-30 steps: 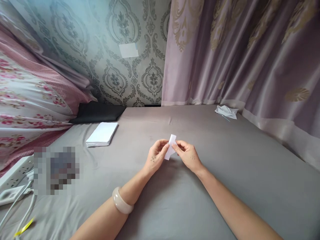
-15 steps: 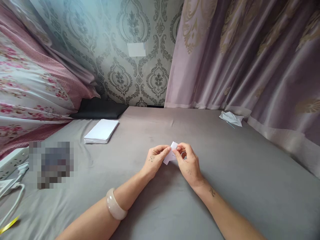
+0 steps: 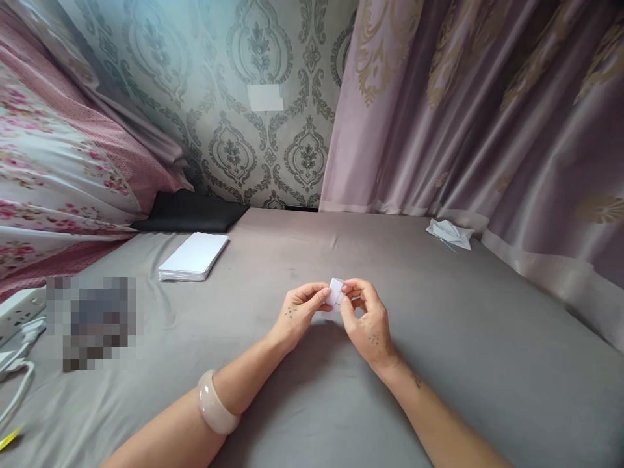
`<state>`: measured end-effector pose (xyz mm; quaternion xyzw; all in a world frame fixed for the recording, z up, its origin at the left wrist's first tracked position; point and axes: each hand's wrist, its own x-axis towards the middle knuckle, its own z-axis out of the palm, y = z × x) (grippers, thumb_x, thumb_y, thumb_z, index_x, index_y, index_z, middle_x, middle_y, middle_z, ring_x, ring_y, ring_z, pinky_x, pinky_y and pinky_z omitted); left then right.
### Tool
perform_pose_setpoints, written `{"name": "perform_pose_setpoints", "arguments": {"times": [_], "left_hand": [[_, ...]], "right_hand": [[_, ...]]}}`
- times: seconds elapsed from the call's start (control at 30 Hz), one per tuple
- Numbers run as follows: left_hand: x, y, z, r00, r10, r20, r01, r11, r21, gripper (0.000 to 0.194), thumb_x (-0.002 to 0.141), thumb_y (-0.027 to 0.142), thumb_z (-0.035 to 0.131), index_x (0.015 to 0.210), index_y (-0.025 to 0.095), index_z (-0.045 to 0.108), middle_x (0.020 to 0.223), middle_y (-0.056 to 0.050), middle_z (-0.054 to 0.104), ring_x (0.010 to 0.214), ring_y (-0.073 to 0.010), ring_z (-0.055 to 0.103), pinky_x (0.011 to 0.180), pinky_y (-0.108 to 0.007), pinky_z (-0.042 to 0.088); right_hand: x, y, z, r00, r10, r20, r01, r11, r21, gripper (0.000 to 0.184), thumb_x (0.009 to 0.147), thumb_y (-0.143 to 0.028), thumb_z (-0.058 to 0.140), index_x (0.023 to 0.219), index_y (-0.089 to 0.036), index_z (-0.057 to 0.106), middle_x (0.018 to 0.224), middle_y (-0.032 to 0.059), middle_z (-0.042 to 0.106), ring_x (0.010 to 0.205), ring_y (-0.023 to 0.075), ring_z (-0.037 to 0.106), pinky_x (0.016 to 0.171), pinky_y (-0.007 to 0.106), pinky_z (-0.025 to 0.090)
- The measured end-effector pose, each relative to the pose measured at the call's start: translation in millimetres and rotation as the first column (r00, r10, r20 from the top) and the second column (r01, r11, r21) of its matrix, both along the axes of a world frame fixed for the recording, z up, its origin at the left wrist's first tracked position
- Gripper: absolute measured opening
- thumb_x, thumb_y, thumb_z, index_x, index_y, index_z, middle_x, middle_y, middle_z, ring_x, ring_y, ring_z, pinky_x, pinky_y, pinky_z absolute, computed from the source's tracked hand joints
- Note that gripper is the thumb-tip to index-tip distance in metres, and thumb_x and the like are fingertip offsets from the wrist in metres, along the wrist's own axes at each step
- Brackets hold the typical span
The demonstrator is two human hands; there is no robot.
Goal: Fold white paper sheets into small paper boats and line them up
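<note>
A small folded piece of white paper (image 3: 335, 292) is held up between my two hands, above the grey sheet (image 3: 312, 416). My left hand (image 3: 302, 312) pinches its left edge between thumb and fingers. On the other side my right hand (image 3: 368, 318) grips the paper's right edge, thumb in front and fingers curled behind. A short dark line shows on the lower part of the paper. Part of the paper is covered by my fingers. A pale bangle (image 3: 218, 403) circles my left forearm.
A stack of white paper (image 3: 194, 255) lies to the left, with a black folded item (image 3: 192, 211) behind it. Crumpled white paper (image 3: 451, 233) lies far right by the curtain (image 3: 414, 117). A power strip (image 3: 22, 309) with cables and a blurred-out patch are at left.
The paper strip, longer and standing out above and below my fingers before, now looks shorter and folded over. My right hand has shifted its grip. The view has turned slightly.
</note>
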<state>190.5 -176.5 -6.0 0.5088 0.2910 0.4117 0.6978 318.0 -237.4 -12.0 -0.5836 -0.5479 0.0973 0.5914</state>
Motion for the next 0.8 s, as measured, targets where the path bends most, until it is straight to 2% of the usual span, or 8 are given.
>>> {"name": "perform_pose_setpoints", "arguments": {"times": [0.17, 0.3, 0.47, 0.57, 0.8], "left_hand": [[-1.0, 1.0, -1.3, 0.998, -0.056, 0.006, 0.056, 0.998, 0.021, 0.029, 0.077, 0.038, 0.073, 0.089, 0.012, 0.074, 0.084, -0.005, 0.07, 0.079, -0.0155, 0.061, 0.079, -0.03, 0.053], [-2.3, 2.0, -4.1, 0.993, -0.112, 0.023, 0.112, 0.994, 0.021, 0.026, 0.079, 0.037, 0.071, 0.091, 0.013, 0.074, 0.086, -0.006, 0.07, 0.084, -0.0165, 0.062, 0.082, -0.031, 0.053], [-3.6, 4.9, -6.3, 0.981, -0.152, 0.118, 0.155, 0.988, -0.023, 0.023, 0.083, 0.036, 0.068, 0.093, 0.016, 0.073, 0.09, -0.005, 0.069, 0.087, -0.0154, 0.063, 0.084, -0.03, 0.052], [-4.1, 5.3, -5.4, 0.979, -0.161, 0.125, 0.168, 0.985, -0.049, 0.023, 0.083, 0.035, 0.069, 0.092, 0.015, 0.072, 0.089, -0.005, 0.069, 0.087, -0.0151, 0.062, 0.084, -0.03, 0.052], [-3.9, 4.1, -4.0, 0.978, -0.182, 0.106, 0.187, 0.981, -0.044, 0.024, 0.082, 0.037, 0.069, 0.09, 0.014, 0.071, 0.087, -0.005, 0.069, 0.085, -0.0153, 0.062, 0.082, -0.031, 0.052]], "right_hand": [[5.0, 2.1, 6.0, 0.988, 0.055, -0.147, -0.068, 0.994, -0.085, 0.025, 0.084, -0.026, 0.057, 0.108, -0.02, 0.057, 0.095, 0.0041, 0.06, 0.072, 0.0128, 0.06, 0.063, 0.026, 0.051], [10.3, 1.2, 14.6, 0.969, 0.165, -0.185, -0.191, 0.973, -0.129, 0.019, 0.086, -0.034, 0.057, 0.093, -0.019, 0.066, 0.088, 0.0047, 0.063, 0.077, 0.015, 0.061, 0.068, 0.027, 0.05], [13.5, -2.0, 20.7, 0.928, 0.301, -0.221, -0.33, 0.938, -0.109, 0.021, 0.085, -0.028, 0.055, 0.096, -0.021, 0.071, 0.097, 0.0054, 0.064, 0.082, 0.0154, 0.059, 0.068, 0.027, 0.048], [13.6, -2.0, 20.3, 0.932, 0.288, -0.222, -0.317, 0.942, -0.111, 0.02, 0.081, -0.024, 0.057, 0.096, -0.021, 0.071, 0.095, 0.0047, 0.064, 0.076, 0.014, 0.057, 0.065, 0.027, 0.047], [14.7, -1.1, 17.2, 0.938, 0.246, -0.245, -0.284, 0.95, -0.131, 0.018, 0.082, -0.022, 0.054, 0.089, -0.02, 0.071, 0.091, 0.0047, 0.066, 0.082, 0.0164, 0.061, 0.068, 0.027, 0.048]]}}
